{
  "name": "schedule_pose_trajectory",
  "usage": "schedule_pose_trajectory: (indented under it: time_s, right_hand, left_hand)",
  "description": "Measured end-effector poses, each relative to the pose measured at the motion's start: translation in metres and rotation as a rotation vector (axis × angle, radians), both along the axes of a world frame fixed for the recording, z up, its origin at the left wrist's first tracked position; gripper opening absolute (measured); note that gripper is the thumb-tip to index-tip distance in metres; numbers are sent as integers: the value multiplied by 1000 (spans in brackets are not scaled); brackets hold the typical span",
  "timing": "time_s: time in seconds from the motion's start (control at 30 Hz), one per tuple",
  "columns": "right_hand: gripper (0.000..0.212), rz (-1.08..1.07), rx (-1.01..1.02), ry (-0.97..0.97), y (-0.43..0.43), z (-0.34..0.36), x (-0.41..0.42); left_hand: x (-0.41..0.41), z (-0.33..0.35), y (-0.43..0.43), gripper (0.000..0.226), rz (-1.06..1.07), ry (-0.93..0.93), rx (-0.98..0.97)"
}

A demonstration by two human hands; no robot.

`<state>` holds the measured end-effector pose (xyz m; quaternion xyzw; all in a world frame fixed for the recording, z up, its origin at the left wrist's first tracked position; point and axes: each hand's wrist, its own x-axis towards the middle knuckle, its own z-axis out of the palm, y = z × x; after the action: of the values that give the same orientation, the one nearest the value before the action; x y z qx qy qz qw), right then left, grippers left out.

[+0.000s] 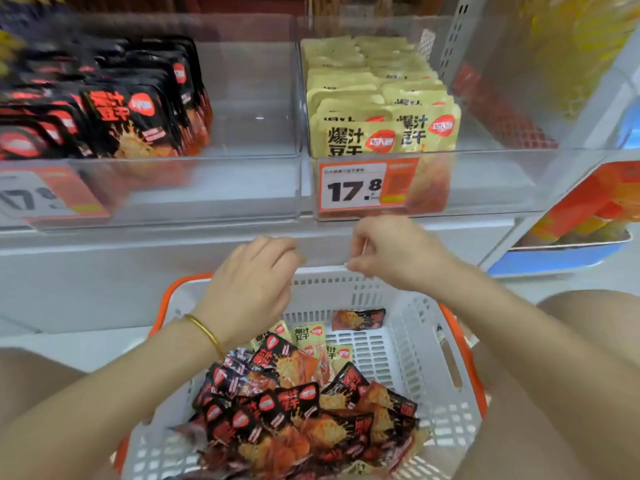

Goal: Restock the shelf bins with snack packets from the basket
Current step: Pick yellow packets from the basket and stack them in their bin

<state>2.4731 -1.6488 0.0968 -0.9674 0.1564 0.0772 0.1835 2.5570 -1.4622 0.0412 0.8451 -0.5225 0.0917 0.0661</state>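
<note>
A person's view down at a white basket set near, below two clear shelf bins. The basket holds a loose heap of black packets with a few yellow packets on its far side. They lie flat and jumbled, their long axes pointing every way.

The left bin has a black row filling its left part, and its right part is bare. The right bin, behind a price tag, has a yellow row on its left and space on its right. Shelved packets stand upright, faces toward the viewer, in rows running near to far.

Both hands hover over the basket's far rim. The left hand has loosely curled fingers with nothing seen in them. The right hand is curled as if pinching something small and pale. What it is cannot be told.

The restocking looks partly done, with most of the basket left to shelve.
</note>
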Motion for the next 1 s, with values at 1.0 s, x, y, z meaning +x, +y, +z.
schedule_pose_trajectory:
  time_s: [1.0]
  right_hand:
    - [14, -506, 1050, -99, 36, -172, 36]
  left_hand:
    - [33, -57, 9, 52, 400, 507, 270]
